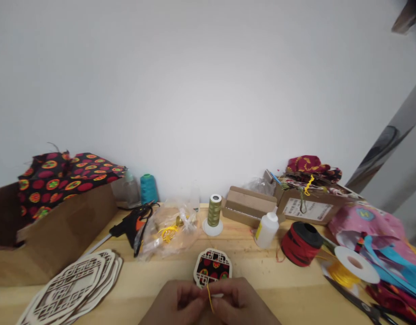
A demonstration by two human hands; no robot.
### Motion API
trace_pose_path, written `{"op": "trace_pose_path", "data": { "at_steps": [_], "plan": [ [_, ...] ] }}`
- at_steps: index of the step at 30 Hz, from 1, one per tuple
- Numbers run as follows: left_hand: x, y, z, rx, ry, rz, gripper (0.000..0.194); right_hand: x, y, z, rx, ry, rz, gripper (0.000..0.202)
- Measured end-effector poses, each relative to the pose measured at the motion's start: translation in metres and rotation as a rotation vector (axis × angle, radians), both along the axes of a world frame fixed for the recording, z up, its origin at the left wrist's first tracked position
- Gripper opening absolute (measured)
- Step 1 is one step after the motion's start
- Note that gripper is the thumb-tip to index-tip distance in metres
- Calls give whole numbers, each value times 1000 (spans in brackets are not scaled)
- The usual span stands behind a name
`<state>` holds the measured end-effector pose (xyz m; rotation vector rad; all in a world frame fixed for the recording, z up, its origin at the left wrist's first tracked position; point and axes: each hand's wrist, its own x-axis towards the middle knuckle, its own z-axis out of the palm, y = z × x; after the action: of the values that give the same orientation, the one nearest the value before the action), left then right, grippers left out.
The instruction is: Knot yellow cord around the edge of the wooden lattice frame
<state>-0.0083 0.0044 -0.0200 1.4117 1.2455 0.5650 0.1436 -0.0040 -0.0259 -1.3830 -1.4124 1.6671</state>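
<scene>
My left hand (181, 302) and my right hand (237, 301) meet at the bottom centre, fingertips pinched close together. Between them runs a short yellow cord (210, 298), gripped by both hands. Just beyond the fingers lies a small lattice-cut wooden piece (214, 267) backed with black patterned fabric; my hands hide its near edge. Whether the cord is attached to that piece I cannot tell. Farther back stands a cone of olive thread (214, 212) on a white base.
At left are stacked wooden lattice cutouts (69, 289), a cardboard box (59, 243) of fabric and a glue gun (130, 228). A plastic bag (170, 228) lies mid-back. Rightward are a glue bottle (266, 231), a red cord spool (301, 246), a yellow cord spool (355, 266) and scissors (360, 302).
</scene>
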Motion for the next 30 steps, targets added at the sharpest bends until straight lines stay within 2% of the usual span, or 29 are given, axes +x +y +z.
{"op": "trace_pose_path", "data": {
  "at_steps": [3, 5, 8, 10, 13, 23, 30],
  "plan": [
    [-1, -1, 0, -29, -42, 25, 26, -1, -3, -2, 279, -186, 64, 28],
    [-2, -2, 2, -71, -97, -10, 26, 0, -5, 0, 482, -311, 89, 24],
    [-1, -2, 6, -111, -190, -99, 27, 2, -6, 4, 639, -423, 110, 24],
    [1, -3, 8, -101, -218, -124, 27, 1, -6, 5, 676, -468, 100, 25],
    [3, -6, 9, -42, -161, -94, 25, -1, -7, 6, 688, -520, 96, 23],
    [2, -8, 5, 97, 17, -83, 41, 0, -8, 0, 710, -631, 48, 12],
    [1, -7, 12, 124, -16, -127, 38, -1, -7, -5, 792, -724, 99, 12]
  ]
}}
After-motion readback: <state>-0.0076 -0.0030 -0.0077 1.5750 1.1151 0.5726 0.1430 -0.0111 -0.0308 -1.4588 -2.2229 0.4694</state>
